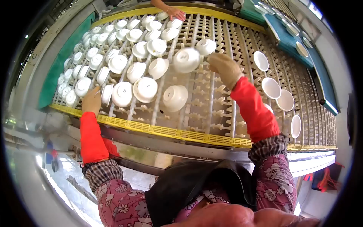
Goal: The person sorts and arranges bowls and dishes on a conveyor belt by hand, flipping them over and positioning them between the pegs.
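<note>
My left hand (92, 101), in a tan glove, is at the rack's near left edge. Its fingertips lie between a tilted white bowl (107, 94) and another white bowl (82, 87); whether they grip either is unclear. My right hand (227, 71), gloved likewise, hovers over the rack's middle with its fingers curled. Just past its fingertips is a small white bowl (206, 47). To its left, a larger white bowl (186, 59) looks blurred, bottom up. A further upturned bowl (175, 98) rests between my hands. The right palm is hidden.
Many upturned bowls fill the left of the pegged conveyor (196, 109), bordered by yellow edging (170, 132). Several bowls or dishes, including a tilted one (271, 88), stand on the right side. Another person's hand (176, 13) touches a far bowl. A green belt (321, 75) carries more dishes.
</note>
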Demonstrator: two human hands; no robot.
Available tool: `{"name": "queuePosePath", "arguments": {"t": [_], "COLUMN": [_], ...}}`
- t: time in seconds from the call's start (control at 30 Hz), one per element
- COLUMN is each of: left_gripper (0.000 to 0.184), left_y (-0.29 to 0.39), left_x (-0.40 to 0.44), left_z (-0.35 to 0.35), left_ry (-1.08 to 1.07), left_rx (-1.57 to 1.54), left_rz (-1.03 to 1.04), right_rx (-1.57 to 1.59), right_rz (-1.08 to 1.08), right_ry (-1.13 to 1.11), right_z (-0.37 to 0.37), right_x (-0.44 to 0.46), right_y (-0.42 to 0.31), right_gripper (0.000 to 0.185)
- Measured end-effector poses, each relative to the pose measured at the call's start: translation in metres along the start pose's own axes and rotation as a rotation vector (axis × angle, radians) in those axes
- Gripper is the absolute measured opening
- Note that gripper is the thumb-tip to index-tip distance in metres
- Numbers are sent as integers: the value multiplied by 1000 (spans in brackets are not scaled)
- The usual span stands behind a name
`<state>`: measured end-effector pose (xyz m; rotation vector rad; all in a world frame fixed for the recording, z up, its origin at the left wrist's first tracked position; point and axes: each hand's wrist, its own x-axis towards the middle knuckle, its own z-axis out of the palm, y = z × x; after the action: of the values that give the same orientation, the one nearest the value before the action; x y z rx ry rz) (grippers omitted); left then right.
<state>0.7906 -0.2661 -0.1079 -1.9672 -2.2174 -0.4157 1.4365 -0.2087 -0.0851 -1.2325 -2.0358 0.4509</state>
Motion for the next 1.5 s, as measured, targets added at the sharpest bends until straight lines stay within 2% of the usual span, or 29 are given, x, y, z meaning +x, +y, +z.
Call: {"name": "queuePosePath", "arguments": {"t": [0.03, 0.07, 0.1, 0.13, 0.2, 0.27, 0.3, 0.33, 0.4, 0.53, 0.6, 0.7, 0.77, 0.8, 0.83, 0.87, 0.9, 0.97, 1.07, 1.13, 1.23, 1.3, 1.33, 1.37, 1.43, 1.47, 1.5], "left_gripper": [43, 43, 43, 43, 35, 33, 32, 32, 35, 33, 30, 28, 29, 31, 33, 34, 48, 48, 46, 45, 41, 39, 39, 44, 46, 48, 50], "left_y": [5, 15, 29, 45, 88, 136, 157, 178, 259, 355, 380, 394, 395, 392, 389, 386, 384, 391, 393, 400, 423, 429, 434, 436, 441, 442, 442], "left_x": [4, 2, 1, 2, -6, -12, -13, -17, -47, -57, -39, -14, -9, -9, -8, -9, -10, -16, -18, -22, -42, -41, -41, -44, -42, -42, -46], "left_z": [2, -1, -11, -21, -26, -22, -9, 2, -13, -30, -15, 34, 51, 52, 54, 54, 45, 33, 38, 24, 5, 20, 30, 41, 55, 59, 55], "left_ry": [3, -8, -21, -33, 120, 244, 257, 273, 190, 64, 100, 93, 90, 78, 61, 39, -135, -143, -132, -156, -22, -105, -151, -174, -125, -98, -97], "left_rx": [43, 77, 115, 157, -92, -232, -214, -191, -429, -437, -440, -479, -461, -481, -502, -524, -549, -512, -474, -457, -502, -426, -393, -366, -368, -365, -370], "left_rz": [-5, -25, -42, -48, 26, 172, 304, 427, 577, 759, 758, 627, 533, 531, 531, 531, 441, 410, 407, 418, 499, 654, 736, 713, 675, 656, 637], "right_rx": [115, 250, 239, 87, -481, -791, -774, -735, -650, -588, 64, 431, 561, 487, 200, -54, -178, -481, -482, -365, -172, 0, 93, 193, -61, -334, -248], "right_rz": [142, 389, 408, 347, 304, 276, 490, 498, 482, 36, 328, 257, 283, 410, 445, 332, 420, 507, 611, 688, 733, 699, 560, 421, 13, -106, -117], "right_ry": [40, 106, 130, 231, 128, 62, -19, -23, -35, 98, 160, 192, 259, 363, 369, 395, 288, 102, 75, 190, 285, 277, 292, 293, 312, 333, 268], "right_z": [0, -9, -19, -32, -80, -118, -125, -133, -137, -131, -122, -106, -103, -106, -111, -107, -113, -116, -99, -92, -96, -106, -105, -104, -109, -118, -121], "right_x": [-10, -31, -47, -67, -98, -134, -158, -176, -192, -187, -165, -119, -88, -75, -68, -56, -51, -35, -37, -45, -42, -37, -40, -43, -65, -68, -67], "right_y": [5, -14, 3, 11, 23, 51, 90, 103, 118, 138, 102, 83, 80, 77, 75, 112, 112, 132, 166, 176, 187, 203, 213, 226, 188, 115, 103], "right_gripper": [33, 43, 57, 54, 62, 60, 51, 50, 47, 43, 39, 43, 44, 43, 47, 48, 48, 50, 49, 49, 52, 62, 59, 57, 49, 43, 41]}}
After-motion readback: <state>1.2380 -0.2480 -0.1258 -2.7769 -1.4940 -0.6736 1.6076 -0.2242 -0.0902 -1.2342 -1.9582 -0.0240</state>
